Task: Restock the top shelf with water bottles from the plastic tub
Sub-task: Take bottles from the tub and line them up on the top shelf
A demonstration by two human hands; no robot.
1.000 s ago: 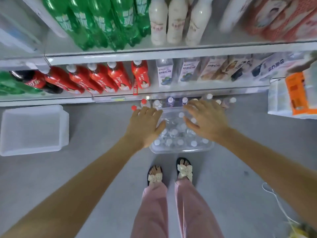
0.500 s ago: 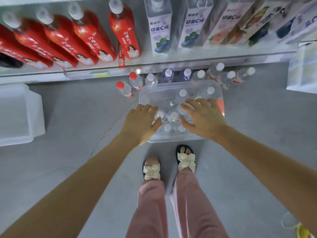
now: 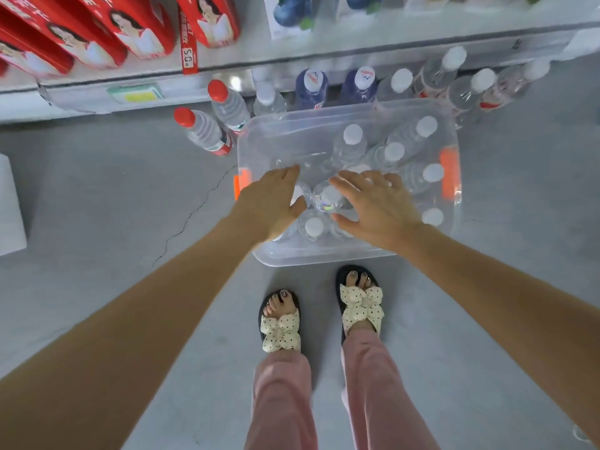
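A clear plastic tub point(image 3: 324, 258) stands on the grey floor in front of my feet. Several white-capped water bottles point(image 3: 352, 138) stand upright inside it, mostly on its right and near side. My left hand point(image 3: 269, 203) reaches down over the tub's near left part, fingers relaxed, above bottle caps. My right hand point(image 3: 373, 206) hovers just right of it, fingers spread over the bottles. Neither hand holds anything. The top shelf is out of view.
A low shelf edge point(image 3: 292, 60) runs across the top, with red bottles point(image 3: 136, 30) on it. Red-capped bottles point(image 3: 201, 131), blue bottles point(image 3: 311, 86) and clear ones point(image 3: 480, 86) stand on the floor behind the tub. A white bin edge point(image 3: 9, 206) sits at the left.
The view has tilted down and come closer to the tub. Both hands have lowered into the tub's near half, closer to the bottle caps.
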